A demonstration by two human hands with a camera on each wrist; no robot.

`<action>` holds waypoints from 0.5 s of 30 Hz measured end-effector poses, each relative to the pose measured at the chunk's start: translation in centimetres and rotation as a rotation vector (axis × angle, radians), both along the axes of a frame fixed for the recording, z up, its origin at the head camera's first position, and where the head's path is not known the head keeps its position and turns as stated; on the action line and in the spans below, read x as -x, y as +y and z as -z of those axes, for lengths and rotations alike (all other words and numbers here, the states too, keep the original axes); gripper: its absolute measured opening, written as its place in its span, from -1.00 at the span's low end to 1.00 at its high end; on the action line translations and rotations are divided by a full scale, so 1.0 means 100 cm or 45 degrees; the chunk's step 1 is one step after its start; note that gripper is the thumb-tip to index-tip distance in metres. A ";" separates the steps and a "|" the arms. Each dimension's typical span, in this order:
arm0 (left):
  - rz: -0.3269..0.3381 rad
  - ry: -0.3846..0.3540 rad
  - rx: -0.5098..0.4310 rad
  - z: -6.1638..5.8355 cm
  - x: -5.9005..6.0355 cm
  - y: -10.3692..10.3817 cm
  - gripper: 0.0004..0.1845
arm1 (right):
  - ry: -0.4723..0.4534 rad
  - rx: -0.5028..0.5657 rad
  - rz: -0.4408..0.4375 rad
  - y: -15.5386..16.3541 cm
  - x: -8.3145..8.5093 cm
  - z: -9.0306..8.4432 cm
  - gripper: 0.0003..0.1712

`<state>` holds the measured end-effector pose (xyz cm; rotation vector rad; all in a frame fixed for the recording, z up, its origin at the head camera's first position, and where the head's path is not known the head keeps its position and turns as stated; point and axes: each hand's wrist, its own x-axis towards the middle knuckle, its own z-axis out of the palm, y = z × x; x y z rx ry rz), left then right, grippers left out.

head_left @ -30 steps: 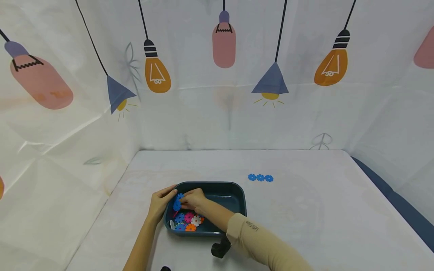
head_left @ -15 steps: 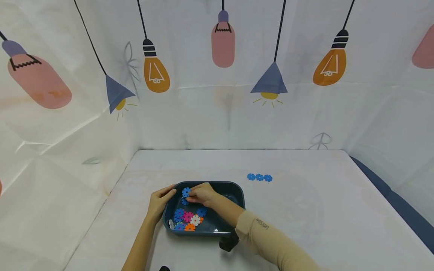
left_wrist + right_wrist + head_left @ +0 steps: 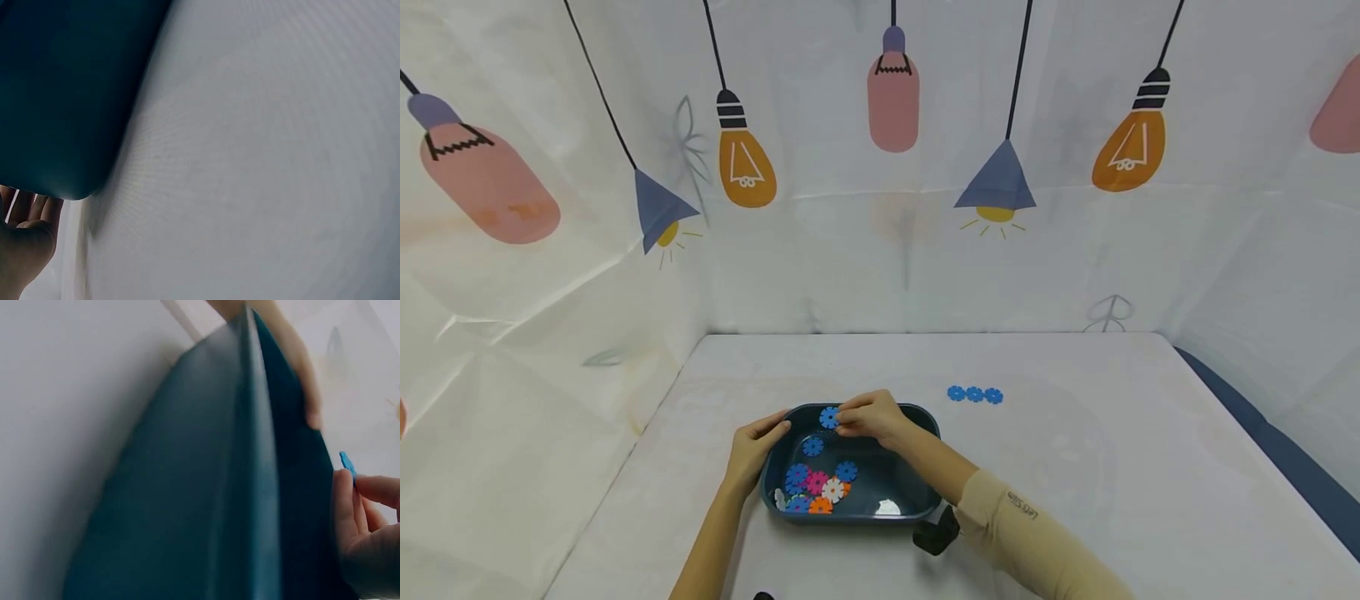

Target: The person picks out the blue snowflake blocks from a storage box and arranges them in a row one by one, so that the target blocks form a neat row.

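Observation:
My left hand (image 3: 752, 446) grips the left corner of a dark teal tray (image 3: 891, 479), thumb over the rim. In the left wrist view its fingers (image 3: 50, 209) show beyond the tray wall (image 3: 62, 94). Over the tray's far side, my right hand (image 3: 876, 418) pinches a blue flower-shaped disc (image 3: 829, 417). The right wrist view shows that disc (image 3: 347, 464) edge-on between thumb and fingertips. Another blue disc (image 3: 812, 447) lies below it in the tray. Several discs pile up at the near left, among them a pink one (image 3: 817, 482), a white one (image 3: 832, 490) and an orange one (image 3: 820, 505).
On the white table (image 3: 1075, 467), right of the tray and farther back, 3 blue discs (image 3: 974, 394) lie in a row. A black object (image 3: 936, 533) sits at my right wrist, by the tray's near right corner. A patterned white sheet (image 3: 850, 258) hangs behind the table.
My right hand has moved right and away from me, from the tray's left end, lifting a blue disc. A blue disc now shows right of the pile. The left hand has stayed put.

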<state>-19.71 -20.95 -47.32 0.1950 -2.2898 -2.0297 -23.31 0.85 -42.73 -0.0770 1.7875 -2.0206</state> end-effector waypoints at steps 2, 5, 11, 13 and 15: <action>0.007 -0.001 -0.003 0.000 0.000 0.000 -0.58 | 0.028 -0.003 0.004 0.011 0.001 -0.003 -0.70; 0.019 0.000 -0.016 0.000 -0.001 -0.001 -0.57 | 0.075 -0.013 0.011 0.028 0.003 -0.006 -0.70; 0.024 0.016 -0.017 0.002 0.000 -0.001 -0.58 | 0.152 -0.026 0.019 0.071 0.007 -0.015 -0.67; 0.018 0.017 -0.011 0.002 0.000 -0.001 -0.58 | 0.162 -0.024 0.035 0.086 0.008 -0.019 -0.66; 0.014 0.021 0.001 0.002 0.000 -0.001 -0.58 | 0.170 -0.026 0.058 0.101 0.009 -0.022 -0.64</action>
